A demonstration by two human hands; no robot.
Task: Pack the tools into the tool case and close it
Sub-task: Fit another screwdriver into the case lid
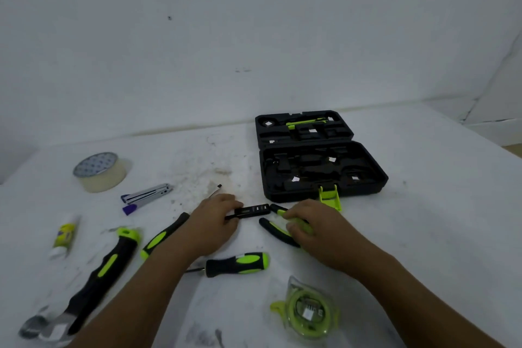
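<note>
The black tool case (322, 175) lies open on the white table, a green latch at its near edge; one green-black tool sits in its far half. Just in front of it my left hand (216, 220) pinches a flat black bit holder (250, 210). My right hand (313, 227) grips the green-black pliers (275, 233) by the handles. Loose around my arms lie a hammer (96, 277), a screwdriver (237, 263), a second screwdriver (163, 236) partly under my left forearm, and a green tape measure (308, 311).
At the left stand a roll of masking tape (100, 171), a stapler (147, 195) and a glue stick (63, 236). The white wall rises just behind the table's far edge. The table's right edge runs diagonally past the case.
</note>
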